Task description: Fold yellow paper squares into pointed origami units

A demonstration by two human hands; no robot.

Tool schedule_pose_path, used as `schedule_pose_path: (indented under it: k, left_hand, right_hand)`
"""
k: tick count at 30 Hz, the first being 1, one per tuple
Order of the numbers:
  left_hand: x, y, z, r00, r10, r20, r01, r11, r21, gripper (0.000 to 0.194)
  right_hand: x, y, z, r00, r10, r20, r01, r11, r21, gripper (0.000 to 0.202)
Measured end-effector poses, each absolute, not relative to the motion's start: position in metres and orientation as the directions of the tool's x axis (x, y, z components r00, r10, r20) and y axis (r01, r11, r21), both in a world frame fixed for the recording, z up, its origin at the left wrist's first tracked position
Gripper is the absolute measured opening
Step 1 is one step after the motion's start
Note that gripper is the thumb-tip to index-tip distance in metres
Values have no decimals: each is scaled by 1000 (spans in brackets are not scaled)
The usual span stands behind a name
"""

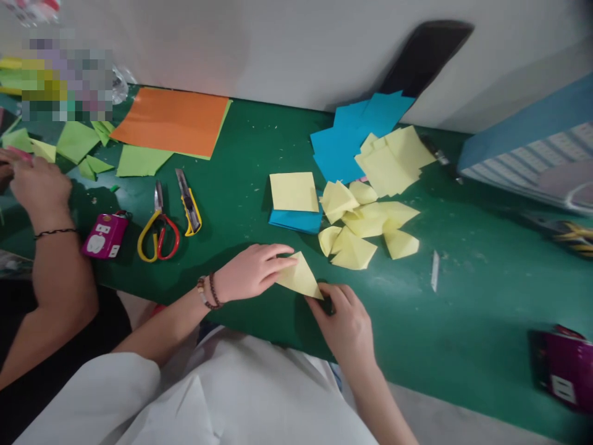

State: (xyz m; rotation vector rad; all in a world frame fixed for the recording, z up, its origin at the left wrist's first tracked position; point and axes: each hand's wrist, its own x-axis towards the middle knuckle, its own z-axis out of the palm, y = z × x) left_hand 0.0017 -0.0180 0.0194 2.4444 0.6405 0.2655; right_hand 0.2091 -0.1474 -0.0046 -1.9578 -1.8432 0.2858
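Observation:
A pale yellow paper (300,276), folded to a triangle, lies near the table's front edge between my hands. My left hand (252,271) rests its outstretched fingers on the paper's left part. At the paper's right corner, my right hand (345,315) pinches with thumb and forefinger. Just behind are a yellow square sheet (294,191) and blue sheets (296,219) partly under it. Several folded yellow pieces (354,247) are heaped to the right of these.
Scissors (159,228), a yellow cutter (189,204) and a magenta box (106,235) lie left, beside another person's arm (53,216). Blue sheets (331,145), yellow sheets (393,161) and an orange sheet (173,120) lie by the wall. Another magenta box (567,368) is right.

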Motion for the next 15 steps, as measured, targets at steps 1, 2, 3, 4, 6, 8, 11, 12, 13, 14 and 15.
schedule_pose_path:
  k: [1, 2, 3, 4, 6, 8, 11, 12, 13, 14, 15]
  left_hand:
    - [2, -20, 19, 857, 514, 46, 384, -694, 609, 40]
    - [2, -23, 19, 848, 527, 50, 387, -681, 621, 45]
    - [2, -25, 19, 838, 543, 56, 391, -668, 634, 52]
    - [2, -27, 20, 826, 561, 64, 392, -651, 650, 58]
    - [3, -30, 21, 802, 592, 79, 380, -608, 697, 65]
    - [5, -31, 23, 797, 598, 83, 351, -571, 742, 66]
    - [9, -27, 27, 828, 555, 81, 309, -571, 761, 59]
    - [10, -25, 29, 845, 528, 79, 295, -585, 755, 56]
    - [10, -23, 30, 864, 497, 82, 276, -603, 749, 53]
    - [11, -21, 31, 880, 466, 95, 250, -623, 741, 49]
    - [11, -18, 32, 893, 436, 117, 219, -645, 733, 46]
  right_hand:
    - [206, -148, -5, 90, 984, 153, 894, -13, -448, 14]
    - [204, -149, -6, 88, 982, 164, 894, -5, -448, 11]
    - [203, -150, -6, 83, 981, 175, 897, 3, -443, 9]
    - [202, -151, -6, 74, 980, 187, 900, 15, -435, 8]
    - [203, -154, -6, 59, 975, 216, 907, 38, -420, 6]
    - [204, -155, -5, 40, 967, 253, 903, 73, -423, 13]
    - [209, -153, -3, -39, 933, 357, 894, 193, -404, 30]
    - [211, -152, -3, -83, 914, 397, 890, 247, -383, 31]
    - [213, -150, -2, -125, 893, 432, 885, 297, -358, 30]
    - [215, -149, -1, -164, 875, 456, 879, 340, -335, 28]
    - [217, -148, -1, -197, 861, 469, 870, 374, -321, 26]
